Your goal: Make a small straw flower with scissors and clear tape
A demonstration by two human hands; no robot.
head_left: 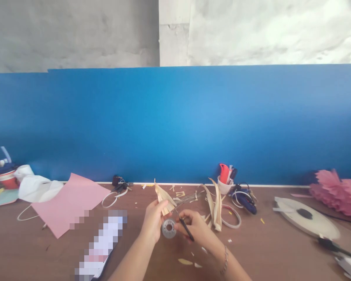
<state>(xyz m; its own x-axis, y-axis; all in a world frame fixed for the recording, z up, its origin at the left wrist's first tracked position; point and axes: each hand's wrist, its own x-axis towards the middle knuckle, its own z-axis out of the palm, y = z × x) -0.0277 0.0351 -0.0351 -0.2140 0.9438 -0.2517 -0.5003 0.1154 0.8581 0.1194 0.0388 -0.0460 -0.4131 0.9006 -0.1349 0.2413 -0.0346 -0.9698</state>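
Between the thumb and fingers of my left hand (154, 219) is a pale, pointed strip of dried corn husk (163, 194), its tip upward. My right hand (195, 227) grips black-handled scissors (186, 229), whose blades reach up to the husk's lower right edge. Whether the blades are apart is too small to tell. A clear roll of tape (169, 229) lies on the table just below and between both hands. More dried husk strips (217, 212) lie to the right of my right hand, beside a ring-shaped roll (235, 220).
Small scraps (185, 261) are scattered over the brown table (152, 257). A white cup (224, 186) with pens stands by the blue partition (175, 125). Pink paper (71, 205) and a pixelated object (103, 244) lie left; a pale disc (307, 220) and pink crumpled paper (336, 193) lie right.
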